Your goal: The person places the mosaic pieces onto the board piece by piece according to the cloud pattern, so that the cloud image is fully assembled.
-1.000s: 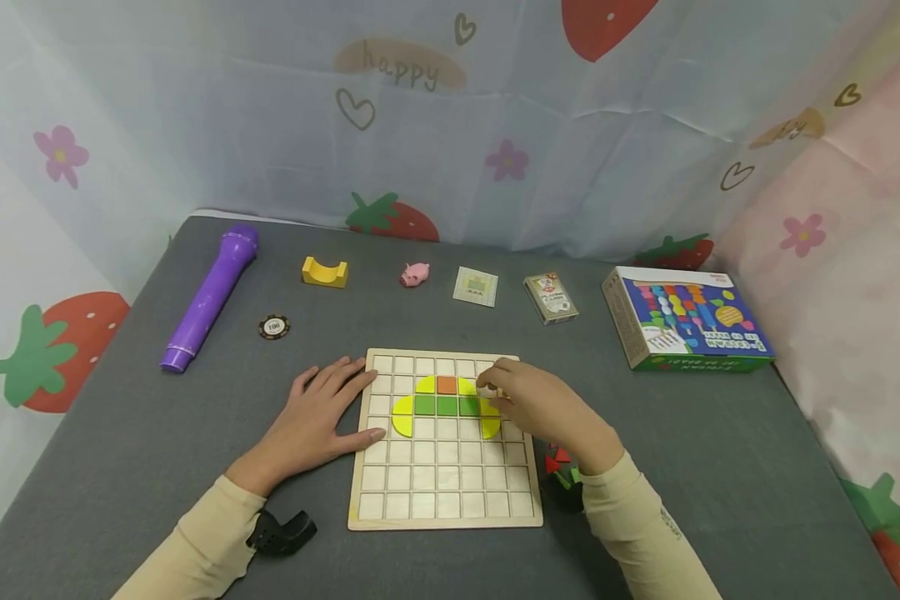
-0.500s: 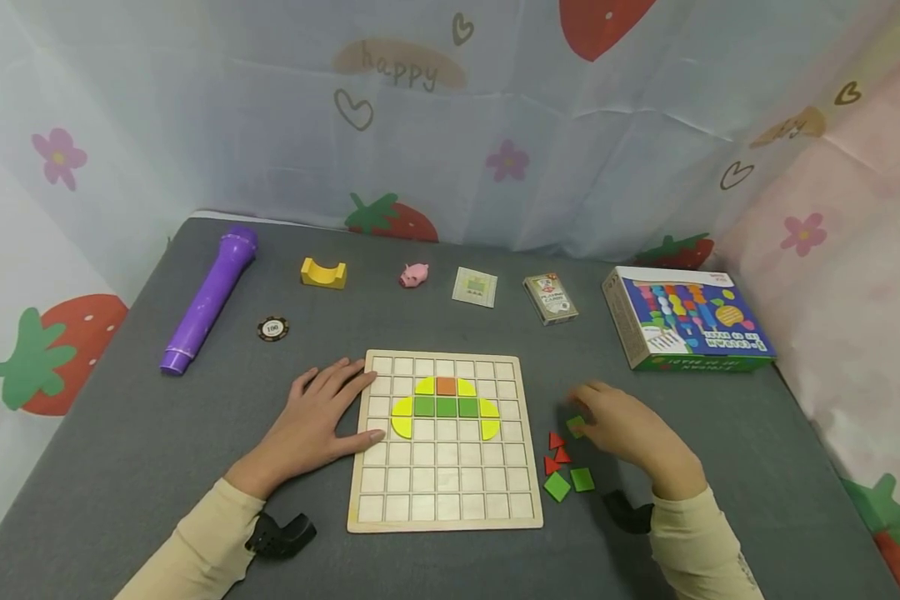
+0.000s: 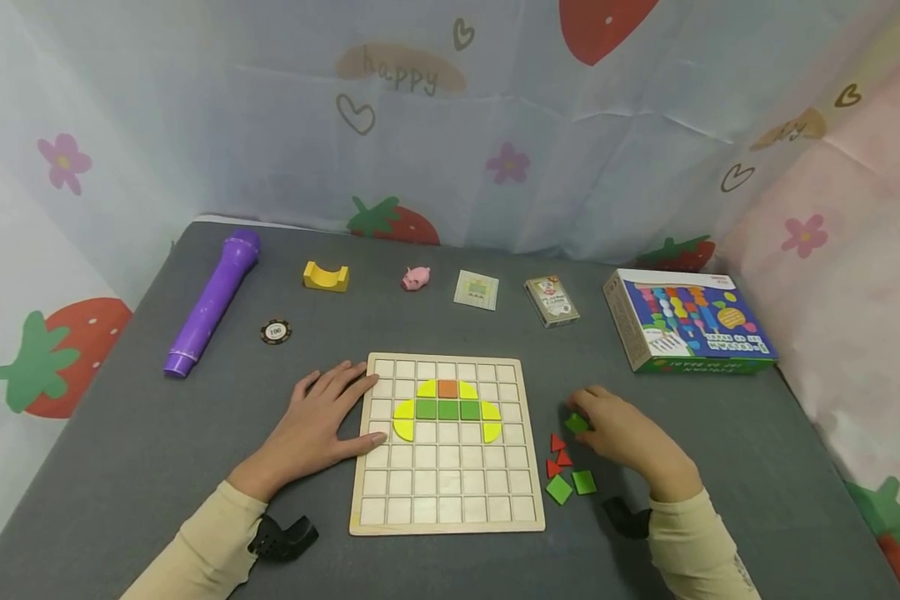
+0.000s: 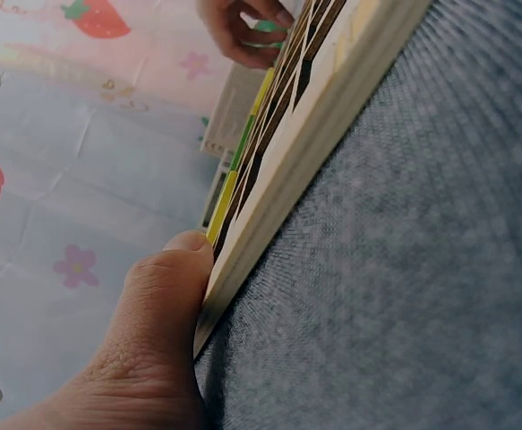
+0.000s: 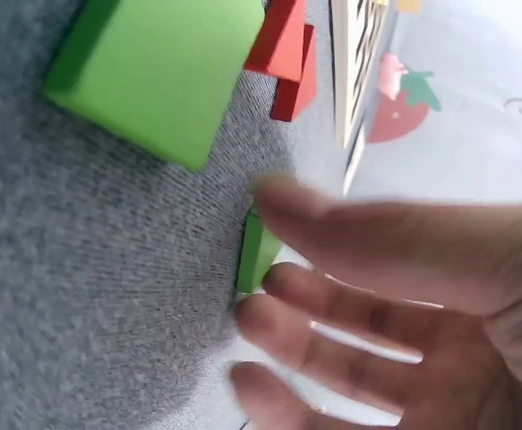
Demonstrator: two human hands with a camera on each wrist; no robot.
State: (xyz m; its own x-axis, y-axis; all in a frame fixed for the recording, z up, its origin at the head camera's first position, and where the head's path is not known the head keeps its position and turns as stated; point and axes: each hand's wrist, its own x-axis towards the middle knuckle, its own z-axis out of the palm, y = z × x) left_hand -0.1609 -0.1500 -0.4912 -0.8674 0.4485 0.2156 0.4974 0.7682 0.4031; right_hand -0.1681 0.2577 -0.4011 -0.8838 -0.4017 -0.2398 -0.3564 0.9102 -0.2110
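My left hand (image 3: 317,429) lies spread at the left edge of the wooden grid board (image 3: 450,526), its thumb and fingertips on the rim. In the left wrist view the thumb (image 4: 158,309) presses that edge. To the board's right, my right hand (image 3: 630,433) pinches a green square tile (image 3: 576,423) between thumb and fingers; the right wrist view shows this green tile (image 5: 256,255) partly behind them. Near this hand lie two more green square tiles (image 3: 583,482) and several red triangle tiles (image 3: 557,442). On the board sit yellow quarter-round tiles (image 3: 403,429), green squares (image 3: 447,409) and an orange square (image 3: 447,389).
Along the back of the grey table stand a purple microphone (image 3: 213,304), a yellow curved block (image 3: 326,277), a pink pig (image 3: 416,278), a pattern card (image 3: 476,290), a card deck (image 3: 552,301) and a game box (image 3: 693,321). A poker chip (image 3: 275,332) lies left of the board.
My right hand has moved from the board's upper right to the loose tiles on the right and taken hold of a green square tile. The left hand stays put.
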